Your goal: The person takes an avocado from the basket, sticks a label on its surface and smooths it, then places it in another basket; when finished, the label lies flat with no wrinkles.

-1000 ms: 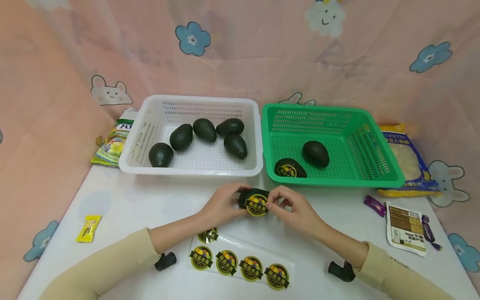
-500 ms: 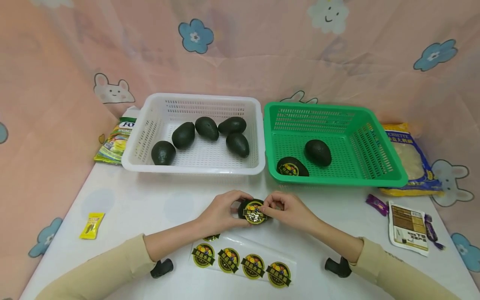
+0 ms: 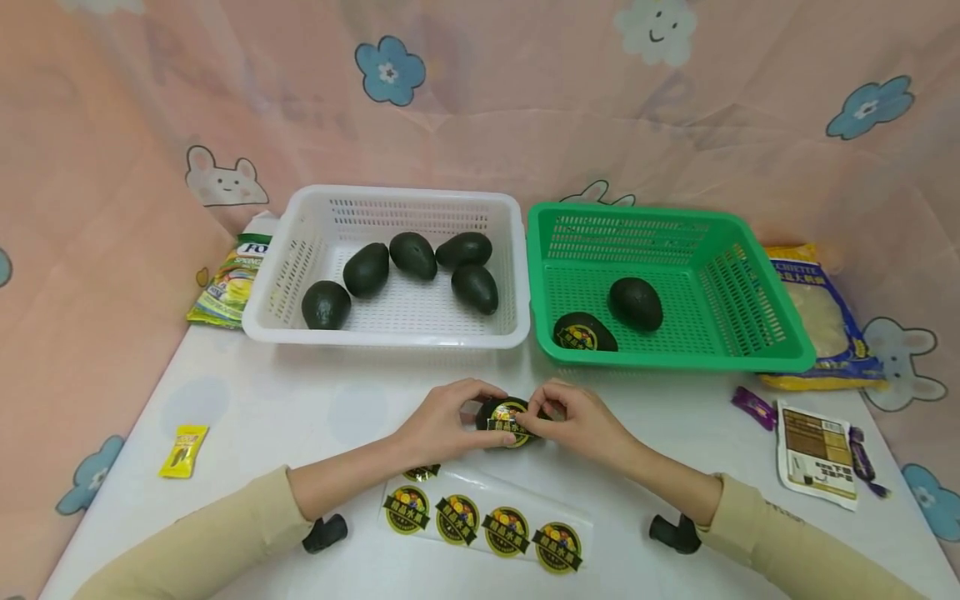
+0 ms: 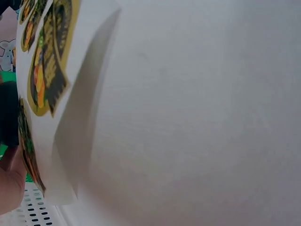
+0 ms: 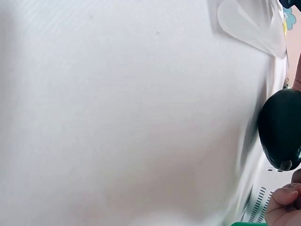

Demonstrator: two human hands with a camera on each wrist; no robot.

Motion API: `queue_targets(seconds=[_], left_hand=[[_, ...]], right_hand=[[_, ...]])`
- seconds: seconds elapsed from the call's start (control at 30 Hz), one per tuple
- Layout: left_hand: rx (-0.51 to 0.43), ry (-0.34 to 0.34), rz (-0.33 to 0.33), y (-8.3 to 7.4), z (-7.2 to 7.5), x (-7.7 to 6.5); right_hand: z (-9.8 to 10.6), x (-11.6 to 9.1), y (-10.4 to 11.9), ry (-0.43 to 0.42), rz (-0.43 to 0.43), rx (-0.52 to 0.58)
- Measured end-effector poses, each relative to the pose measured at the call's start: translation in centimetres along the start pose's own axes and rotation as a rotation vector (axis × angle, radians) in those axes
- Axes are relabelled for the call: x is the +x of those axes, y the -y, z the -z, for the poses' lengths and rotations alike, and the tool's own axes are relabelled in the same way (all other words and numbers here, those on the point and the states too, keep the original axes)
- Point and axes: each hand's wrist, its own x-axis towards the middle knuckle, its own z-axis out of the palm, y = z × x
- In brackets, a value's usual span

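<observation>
Just in front of the baskets, my left hand grips a dark green avocado from its left side. A round black and gold fruit sticker lies over the avocado's near face, with the left thumb on its lower part. On the other side, the curled thumb and forefinger of my right hand pinch the sticker's right edge. In the right wrist view the avocado shows its bare underside. Below the hands lies a clear sheet of stickers, several still on it.
A white basket at the back holds several avocados. Beside it, a green basket has two, one stickered. Snack bags flank the baskets. A yellow packet lies left; a brown and white pouch and purple sweets lie right.
Both hands and the avocado have come slightly nearer to the body. The left thumb has moved from the avocado's lower edge onto the sticker; the right fingers stay at its right side.
</observation>
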Motion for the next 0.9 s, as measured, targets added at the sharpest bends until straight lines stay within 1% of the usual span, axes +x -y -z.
queue_targets(seconds=[0.03,0.1,0.17,0.23,0.3,0.37,0.5,0.57,0.63,0.7,0.77,0.9], left_hand=[[-0.003,-0.005,-0.005,0.0,0.0,0.1],[-0.013,-0.012,-0.015,0.1,0.0,0.1],[-0.025,-0.012,-0.020,0.2,0.0,0.2],[-0.010,-0.013,-0.034,0.2,-0.1,0.2],[0.043,-0.020,-0.067,0.2,-0.1,0.1],[0.138,-0.040,-0.120,0.1,0.0,0.0],[0.351,-0.111,-0.257,-0.2,0.4,-0.4],[0.411,-0.131,-0.314,-0.3,0.6,-0.3],[0.446,-0.138,-0.344,-0.3,0.8,-0.2],[0.460,-0.136,-0.356,-0.3,0.9,-0.2],[0.449,-0.127,-0.360,-0.1,1.0,-0.2],[0.360,-0.086,-0.358,0.2,1.1,-0.1]], right_hand=[[0.0,0.0,0.0,-0.016,0.021,-0.032],[0.2,0.0,0.1,-0.057,0.089,-0.093],[0.3,0.1,0.0,-0.099,0.186,-0.143],[0.4,0.1,-0.1,-0.120,0.287,-0.172],[0.4,0.1,-0.3,-0.116,0.368,-0.174],[0.4,0.1,-0.5,-0.097,0.404,-0.168],[0.4,0.2,-0.7,-0.078,0.402,-0.150],[0.4,0.3,-0.8,-0.066,0.398,-0.134],[0.5,0.4,-0.9,-0.039,0.392,-0.110],[0.7,0.4,-0.9,0.000,0.376,-0.083],[0.9,0.5,-0.9,0.042,0.345,-0.056],[1.1,0.8,-1.0,0.097,0.280,-0.039]])
